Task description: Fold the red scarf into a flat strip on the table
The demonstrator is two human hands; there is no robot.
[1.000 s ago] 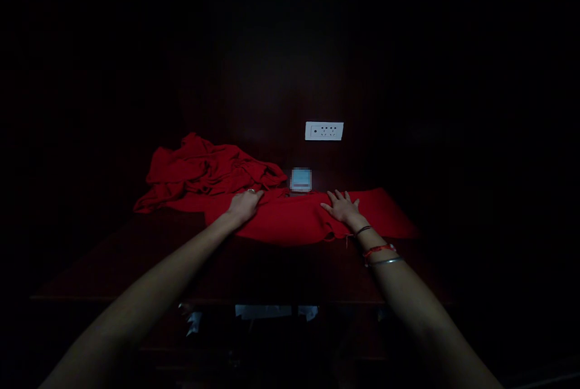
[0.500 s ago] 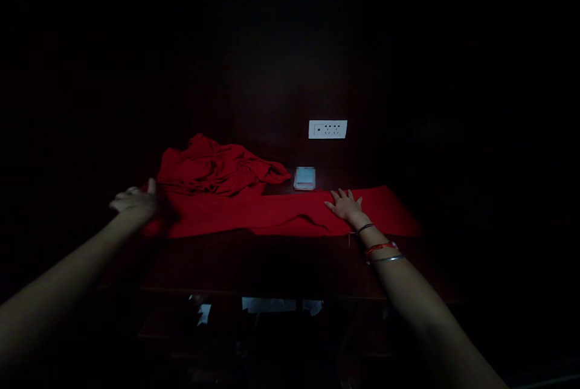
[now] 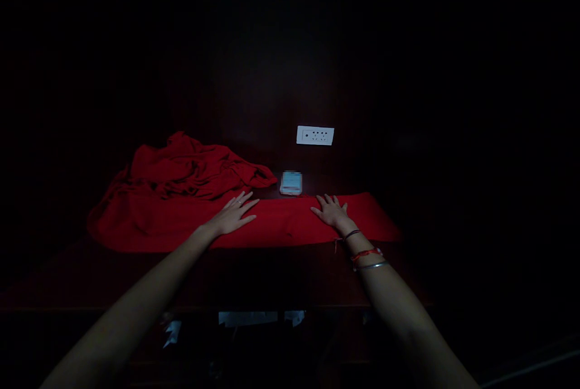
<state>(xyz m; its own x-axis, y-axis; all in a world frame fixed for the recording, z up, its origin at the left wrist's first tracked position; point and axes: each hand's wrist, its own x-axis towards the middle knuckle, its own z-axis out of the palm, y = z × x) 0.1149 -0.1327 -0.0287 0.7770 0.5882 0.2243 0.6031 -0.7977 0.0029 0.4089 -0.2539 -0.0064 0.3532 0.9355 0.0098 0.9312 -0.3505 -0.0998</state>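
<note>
A long red cloth [image 3: 281, 227] lies spread as a flat strip across the dark table. At its far left side the cloth rises into a crumpled red heap [image 3: 190, 168]. My left hand [image 3: 232, 215] rests flat on the strip near its middle, fingers spread, a ring on one finger. To the right, my right hand [image 3: 331, 212] also lies palm down on the cloth with its fingers apart. Bracelets circle the right wrist. Neither hand grips anything. Whether the heap and the strip are one piece I cannot tell for certain.
Behind the cloth sits a small device with a lit, blurred screen [image 3: 291, 182]. A white power socket [image 3: 315, 135] is on the dark wall above. The table [image 3: 254, 283] has its front edge nearest me, with pale items [image 3: 248, 318] below it. The surroundings are very dark.
My left hand has moved right from the cloth's left end to near its middle. The strip's left part now lies spread wider, and its fold near the middle looks smoother. My right hand stays on the cloth.
</note>
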